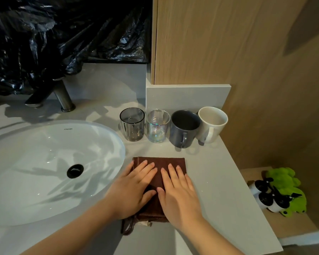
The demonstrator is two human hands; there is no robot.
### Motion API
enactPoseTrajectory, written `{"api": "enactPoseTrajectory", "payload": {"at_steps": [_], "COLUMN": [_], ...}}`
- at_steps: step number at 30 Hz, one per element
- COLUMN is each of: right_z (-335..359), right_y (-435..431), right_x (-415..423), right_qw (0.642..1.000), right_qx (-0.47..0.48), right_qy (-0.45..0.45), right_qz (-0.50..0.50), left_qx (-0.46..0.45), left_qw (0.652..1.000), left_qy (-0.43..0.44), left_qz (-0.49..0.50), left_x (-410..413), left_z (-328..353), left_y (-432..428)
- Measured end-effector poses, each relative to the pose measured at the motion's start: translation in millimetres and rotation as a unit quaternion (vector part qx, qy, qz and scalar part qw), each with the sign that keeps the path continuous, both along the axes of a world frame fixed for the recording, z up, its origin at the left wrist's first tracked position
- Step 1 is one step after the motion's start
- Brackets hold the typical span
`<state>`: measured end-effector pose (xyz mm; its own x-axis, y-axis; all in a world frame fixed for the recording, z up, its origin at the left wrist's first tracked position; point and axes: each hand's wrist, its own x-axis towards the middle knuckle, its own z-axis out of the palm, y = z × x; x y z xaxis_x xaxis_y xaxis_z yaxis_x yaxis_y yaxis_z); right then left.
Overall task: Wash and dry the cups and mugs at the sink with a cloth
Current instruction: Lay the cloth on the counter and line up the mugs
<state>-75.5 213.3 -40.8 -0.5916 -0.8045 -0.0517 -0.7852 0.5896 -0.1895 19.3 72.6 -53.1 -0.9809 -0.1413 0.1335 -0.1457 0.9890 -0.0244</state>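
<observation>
Head view: left hand (pixel 134 183) and right hand (pixel 179 190) press spread fingers flat on brown cloth (pixel 160 162) beside sink (pixel 116 142); four cups beyond it look unwashed

At the counter (pixel 210 172), the left hand (pixel 133 188) and right hand (pixel 179 196) lie flat, side by side, on a folded cloth (pixel 160 161). From the cloth, the sink (pixel 26 162) lies at 9 o'clock and the tap (pixel 63 96) at 11. From 12 to 1 o'clock, a row stands left to right: first glass (pixel 132 124), second glass (pixel 157 126), first mug (pixel 184 129), second mug (pixel 211 124). A shelf (pixel 250 173) holding toys (pixel 284 181) sits lower down at 3 o'clock.
</observation>
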Motion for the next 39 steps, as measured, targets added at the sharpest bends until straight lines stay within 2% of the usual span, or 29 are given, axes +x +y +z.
{"api": "enactPoseTrajectory", "payload": {"at_steps": [2, 4, 6, 8, 9, 10, 12, 13, 14, 16, 19, 23, 26, 29, 33, 39], "right_z": [12.8, 17.7, 26.8, 36.7, 42.8, 45.9, 53.1, 56.5, 57.8, 56.7, 57.2, 65.5, 64.5, 57.6, 51.0, 43.5], "right_y": [2.1, -1.7, -2.5, -2.7, -2.8, -1.6, 1.3, 2.9, 4.1, 3.8, 0.2, -3.5, -3.9, -0.6, 9.7, 15.8], "right_x": [-0.9, -14.5, -30.4, -45.1, -52.9, -61.6, -79.6, -88.0, -95.8, -109.0, -126.2, -135.3, -140.9, -150.8, -166.6, -188.1], "right_qw": [1.0, 0.999, 0.995, 0.975, 0.957, 0.935, 0.885, 0.859, 0.835, 0.794, 0.764, 0.751, 0.734, 0.734, 0.761, 0.821], "right_qx": [0.003, -0.011, -0.076, -0.186, -0.235, -0.272, -0.323, -0.348, -0.374, -0.408, -0.415, -0.377, -0.384, -0.402, -0.385, -0.338], "right_qy": [-0.011, -0.034, -0.071, -0.101, -0.137, -0.182, -0.261, -0.284, -0.3, -0.318, -0.354, -0.439, -0.475, -0.461, -0.433, -0.386], "right_qz": [-0.005, 0.022, 0.001, -0.061, -0.097, -0.134, -0.212, -0.244, -0.272, -0.319, -0.345, -0.318, -0.297, -0.296, -0.292, -0.249], "left_qx": [-0.02, 0.014, 0.071, 0.168, 0.243, 0.335, 0.514, 0.569, 0.599, 0.623, 0.639, 0.673, 0.657, 0.661, 0.651, 0.631], "left_qw": [0.999, 0.997, 0.991, 0.972, 0.953, 0.919, 0.819, 0.777, 0.75, 0.725, 0.704, 0.665, 0.669, 0.662, 0.665, 0.672], "left_qy": [0.044, 0.074, 0.114, 0.147, 0.144, 0.137, 0.131, 0.143, 0.151, 0.145, 0.14, 0.161, 0.17, 0.175, 0.177, 0.197], "left_qz": [-0.006, 0.008, 0.031, 0.073, 0.112, 0.156, 0.217, 0.228, 0.238, 0.254, 0.275, 0.283, 0.303, 0.307, 0.318, 0.334], "left_x": [-4.0, -15.9, -32.0, -51.5, -62.7, -74.5, -97.8, -108.1, -117.2, -132.0, -145.9, -154.6, -159.0, -163.9, -171.8, -184.9], "left_z": [2.2, 11.4, 19.0, 32.7, 40.2, 45.9, 55.6, 57.1, 58.6, 60.8, 61.4, 58.4, 59.8, 59.9, 58.2, 58.3], "left_y": [-3.9, -7.5, -7.8, 1.1, 6.3, 11.2, 21.4, 25.5, 29.4, 36.4, 44.3, 49.8, 52.5, 56.0, 62.3, 70.5]}}
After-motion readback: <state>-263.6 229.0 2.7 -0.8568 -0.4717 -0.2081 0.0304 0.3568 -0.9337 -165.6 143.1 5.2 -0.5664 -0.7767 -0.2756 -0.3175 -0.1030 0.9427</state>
